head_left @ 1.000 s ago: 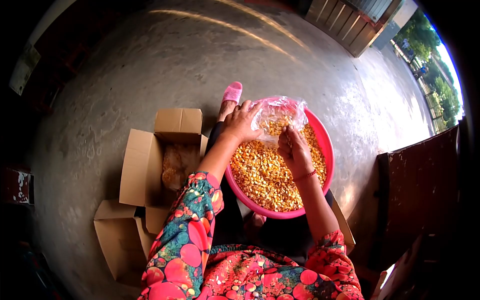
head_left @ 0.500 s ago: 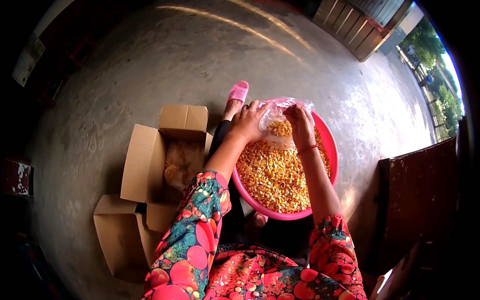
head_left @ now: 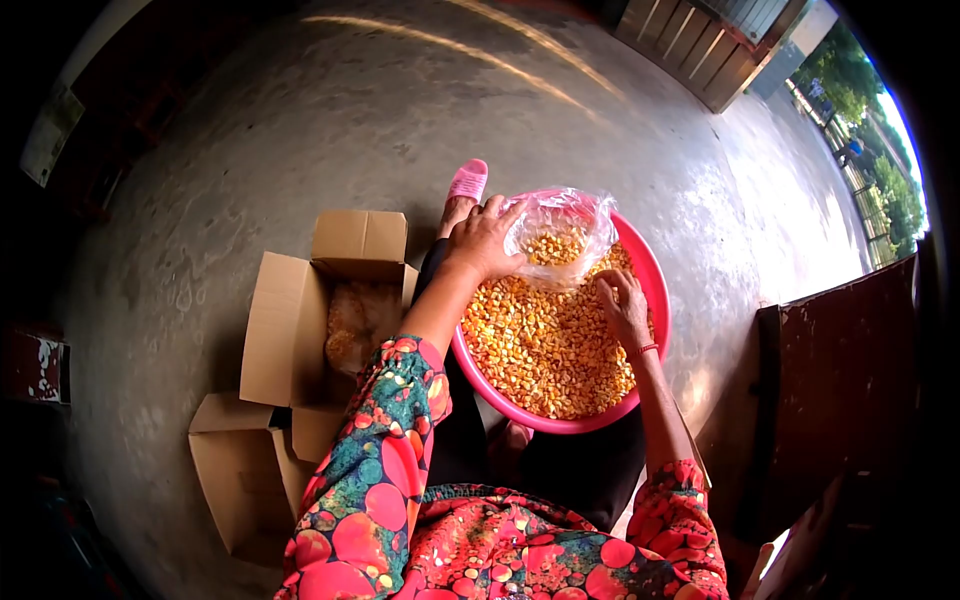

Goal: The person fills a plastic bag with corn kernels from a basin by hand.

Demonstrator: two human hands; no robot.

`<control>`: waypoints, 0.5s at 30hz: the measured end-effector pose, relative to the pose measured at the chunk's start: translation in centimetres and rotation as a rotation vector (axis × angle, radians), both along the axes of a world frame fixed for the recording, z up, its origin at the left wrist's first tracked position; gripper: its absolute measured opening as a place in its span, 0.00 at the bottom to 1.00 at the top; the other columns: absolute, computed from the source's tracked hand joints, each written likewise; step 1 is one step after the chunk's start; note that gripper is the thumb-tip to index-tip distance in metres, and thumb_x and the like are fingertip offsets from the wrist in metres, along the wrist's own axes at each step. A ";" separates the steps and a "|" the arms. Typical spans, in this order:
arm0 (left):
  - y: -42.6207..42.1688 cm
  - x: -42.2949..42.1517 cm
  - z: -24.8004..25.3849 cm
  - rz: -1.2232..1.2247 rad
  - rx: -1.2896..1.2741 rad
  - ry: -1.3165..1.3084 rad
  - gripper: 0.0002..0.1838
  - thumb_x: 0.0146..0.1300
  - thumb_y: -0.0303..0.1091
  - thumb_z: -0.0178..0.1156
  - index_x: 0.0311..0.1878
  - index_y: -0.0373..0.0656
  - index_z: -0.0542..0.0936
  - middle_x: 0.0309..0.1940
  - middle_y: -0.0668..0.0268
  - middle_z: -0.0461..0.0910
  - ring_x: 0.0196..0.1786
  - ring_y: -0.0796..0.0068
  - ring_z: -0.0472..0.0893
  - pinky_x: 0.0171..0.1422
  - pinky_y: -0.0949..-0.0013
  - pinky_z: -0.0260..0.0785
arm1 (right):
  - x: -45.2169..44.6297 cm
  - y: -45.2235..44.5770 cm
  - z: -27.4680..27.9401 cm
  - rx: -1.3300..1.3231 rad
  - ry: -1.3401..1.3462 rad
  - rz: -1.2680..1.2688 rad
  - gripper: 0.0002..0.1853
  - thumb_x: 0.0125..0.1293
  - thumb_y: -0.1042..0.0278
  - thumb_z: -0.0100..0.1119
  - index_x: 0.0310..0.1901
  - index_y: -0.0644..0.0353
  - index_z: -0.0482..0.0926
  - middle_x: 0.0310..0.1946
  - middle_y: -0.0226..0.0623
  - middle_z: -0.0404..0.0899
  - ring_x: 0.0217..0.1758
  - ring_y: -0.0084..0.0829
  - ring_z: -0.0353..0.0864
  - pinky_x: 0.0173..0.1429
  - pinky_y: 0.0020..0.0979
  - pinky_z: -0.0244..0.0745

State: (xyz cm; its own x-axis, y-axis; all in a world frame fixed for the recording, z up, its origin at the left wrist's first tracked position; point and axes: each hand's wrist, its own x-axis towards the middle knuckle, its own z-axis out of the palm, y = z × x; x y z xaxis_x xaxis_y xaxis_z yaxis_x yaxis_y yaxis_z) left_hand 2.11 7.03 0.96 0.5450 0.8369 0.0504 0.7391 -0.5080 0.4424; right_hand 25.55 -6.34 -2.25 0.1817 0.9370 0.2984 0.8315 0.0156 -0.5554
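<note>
A pink basin [head_left: 657,290] full of yellow corn kernels [head_left: 545,350] sits at my lap. Over its far side a clear plastic bag [head_left: 590,225] stands with its mouth open and some kernels inside. My left hand [head_left: 485,242] pinches the bag's left edge. On the right, my right hand [head_left: 626,308] reaches down into the kernels beside the bag, its fingers curled round some of them; the fingertips are partly hidden.
An open cardboard box [head_left: 272,325] at the left holds a bag of kernels [head_left: 352,325]. Another open box [head_left: 235,465] lies nearer me. A dark red wooden piece [head_left: 845,370] stands at right. My pink slipper [head_left: 468,180] is beyond the basin.
My right hand has let go of the bag's right edge and moved down and right onto the kernels. The bag's mouth is wider now; my left hand stays on its edge.
</note>
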 end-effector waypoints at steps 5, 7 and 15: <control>0.1 0.1 -1.1 0.023 0.115 -0.012 0.42 0.47 0.50 0.63 0.68 0.62 0.59 0.62 0.61 0.61 0.64 0.56 0.64 0.68 0.57 0.56 | -2.8 -1.3 0.0 0.081 -0.078 0.114 0.09 0.57 0.69 0.58 0.39 0.60 0.77 0.33 0.43 0.74 0.40 0.45 0.73 0.46 0.42 0.67; 0.6 0.1 -1.5 0.027 0.117 -0.091 0.37 0.51 0.49 0.60 0.67 0.63 0.61 0.61 0.63 0.62 0.62 0.55 0.65 0.67 0.55 0.56 | -3.2 -1.6 0.5 0.066 -0.087 0.172 0.07 0.56 0.70 0.58 0.37 0.60 0.76 0.33 0.42 0.73 0.39 0.44 0.72 0.43 0.41 0.68; 0.7 0.0 -2.0 0.003 0.181 -0.063 0.38 0.51 0.46 0.60 0.68 0.64 0.59 0.64 0.63 0.60 0.59 0.55 0.70 0.63 0.55 0.62 | -4.0 -2.2 1.3 0.048 -0.056 0.250 0.04 0.58 0.71 0.57 0.33 0.61 0.76 0.27 0.42 0.73 0.33 0.43 0.75 0.36 0.39 0.71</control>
State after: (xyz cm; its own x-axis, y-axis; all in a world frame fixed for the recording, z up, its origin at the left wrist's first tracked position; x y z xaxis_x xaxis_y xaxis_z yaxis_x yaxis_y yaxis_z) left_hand 2.07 7.73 -1.09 0.5338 0.8126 0.2341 0.7142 -0.5814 0.3896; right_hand 21.53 -8.58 -1.00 -0.0717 0.9351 0.3470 0.8277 0.2498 -0.5024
